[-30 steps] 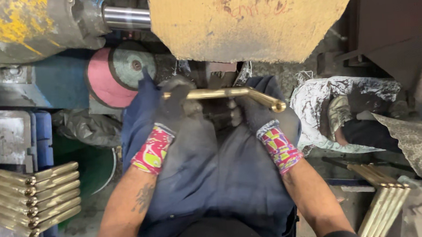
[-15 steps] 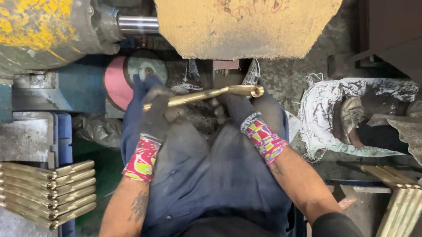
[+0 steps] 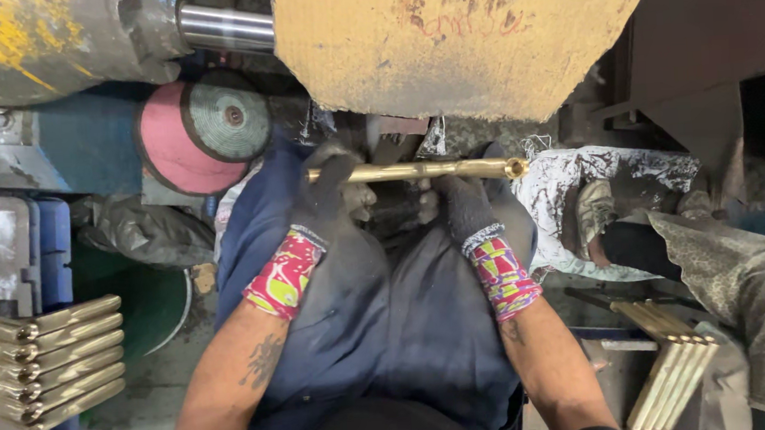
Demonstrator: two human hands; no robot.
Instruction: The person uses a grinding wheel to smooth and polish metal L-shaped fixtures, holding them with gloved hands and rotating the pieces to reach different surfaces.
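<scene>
The brass rod (image 3: 415,170) is polished metal, glossy and golden. The gloves on the left hand (image 3: 332,200) and right hand (image 3: 467,202) are dark, matt knit with bright patterned cloth cuffs. The buffing wheel (image 3: 469,34) looks rough, fibrous and tan. The stacked brass bars (image 3: 38,365) shine smoothly. The steel shaft (image 3: 224,27) is glossy.

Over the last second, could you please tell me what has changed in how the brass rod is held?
The long brass rod has levelled out, its right end lifted toward the big tan buffing wheel. Both gloved hands, left hand and right hand, keep their grip; the stacked brass handles stay put.
</scene>
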